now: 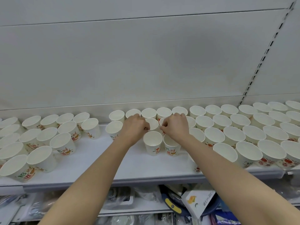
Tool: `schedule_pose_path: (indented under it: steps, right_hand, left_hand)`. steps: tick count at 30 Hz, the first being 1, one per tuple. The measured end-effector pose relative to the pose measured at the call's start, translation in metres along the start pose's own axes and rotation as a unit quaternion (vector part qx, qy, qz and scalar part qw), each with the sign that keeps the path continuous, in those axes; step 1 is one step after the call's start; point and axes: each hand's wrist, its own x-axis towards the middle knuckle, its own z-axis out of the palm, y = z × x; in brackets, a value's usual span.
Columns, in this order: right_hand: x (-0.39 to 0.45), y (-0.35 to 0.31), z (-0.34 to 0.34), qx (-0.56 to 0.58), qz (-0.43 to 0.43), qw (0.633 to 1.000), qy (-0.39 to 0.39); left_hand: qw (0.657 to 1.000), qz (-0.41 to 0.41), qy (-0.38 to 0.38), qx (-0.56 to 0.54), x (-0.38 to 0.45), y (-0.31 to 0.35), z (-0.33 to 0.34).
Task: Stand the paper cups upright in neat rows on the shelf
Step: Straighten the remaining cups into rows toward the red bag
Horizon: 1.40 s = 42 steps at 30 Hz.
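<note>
Your left hand (134,127) and right hand (174,126) each pinch the rim of a white printed paper cup (152,123), (162,121) mid-way along the pale grey shelf (129,166), probably to nudge both into line with the upright rows alongside.

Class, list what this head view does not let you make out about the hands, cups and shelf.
- Head view: the left hand and right hand show only their backs, so each grip on the middle cups is hidden.
- Cups at the left edge and right edge are cut off by the frame.
- Goods under the shelf are blurred, partly behind the forearms.
</note>
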Motion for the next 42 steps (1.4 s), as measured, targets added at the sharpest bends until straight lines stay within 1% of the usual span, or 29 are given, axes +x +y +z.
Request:
schedule_pose_path:
  steps: [2,5,7,10,12,15,17,20,22,24,26,29,32,35,37,39,42]
  right_hand:
    - [-0.001,0.001,-0.003,0.021,0.004,1.0,0.003]
    - [-0.013,0.01,-0.018,0.094,0.018,0.995,0.036]
    - [-0.031,0.018,-0.032,0.128,0.001,0.99,0.055]
    - [-0.061,0.019,-0.048,0.113,-0.06,0.992,0.005]
    - [-0.07,0.014,-0.049,0.056,-0.084,0.994,-0.028]
    - [-0.072,0.01,-0.04,-0.017,-0.097,0.994,-0.052]
    - [-0.073,0.008,-0.034,-0.026,-0.096,0.994,-0.046]
    - [-0.075,0.006,-0.028,-0.018,-0.084,0.996,0.0]
    - [-0.078,0.006,-0.026,-0.016,-0.073,0.997,0.013]
    - [-0.078,0.007,-0.024,-0.009,-0.068,0.997,0.018]
    - [-0.078,0.006,-0.024,0.007,-0.061,0.998,0.034]
    - [-0.08,-0.004,-0.023,0.032,-0.061,0.992,0.107]
    - [-0.08,-0.032,-0.018,0.054,-0.086,0.981,0.166]
    - [-0.071,-0.075,-0.004,0.06,-0.13,0.976,0.165]
    - [-0.058,-0.102,0.008,0.053,-0.144,0.977,0.147]
    - [-0.042,-0.119,0.02,0.04,-0.13,0.983,0.12]
    - [-0.023,-0.127,0.033,0.002,-0.104,0.991,0.083]
  left_hand:
    - [0.999,-0.013,0.004,-0.029,-0.003,0.002,-0.004]
    - [0.985,-0.064,0.073,-0.14,-0.021,0.012,-0.014]
    - [0.979,-0.048,0.094,-0.175,-0.041,0.023,-0.017]
    - [0.985,-0.008,0.067,-0.157,-0.059,0.033,-0.012]
    - [0.989,0.0,0.057,-0.138,-0.061,0.034,-0.009]
    - [0.991,0.0,0.05,-0.121,-0.061,0.035,-0.007]
    - [0.993,-0.007,0.045,-0.11,-0.063,0.036,-0.007]
    - [0.994,-0.012,0.043,-0.101,-0.065,0.039,-0.009]
    - [0.992,-0.02,0.047,-0.116,-0.07,0.037,-0.01]
    - [0.988,-0.039,0.064,-0.133,-0.079,0.029,-0.013]
    - [0.984,-0.076,0.075,-0.14,-0.092,0.013,-0.016]
    - [0.974,-0.149,0.083,-0.146,-0.116,-0.023,-0.015]
    - [0.964,-0.21,0.091,-0.137,-0.139,-0.061,-0.015]
    - [0.958,-0.245,0.086,-0.125,-0.145,-0.099,-0.016]
    - [0.964,-0.224,0.077,-0.117,-0.136,-0.118,-0.02]
    - [0.979,-0.167,0.054,-0.106,-0.118,-0.123,-0.025]
    - [0.995,-0.078,0.01,-0.069,-0.089,-0.118,-0.026]
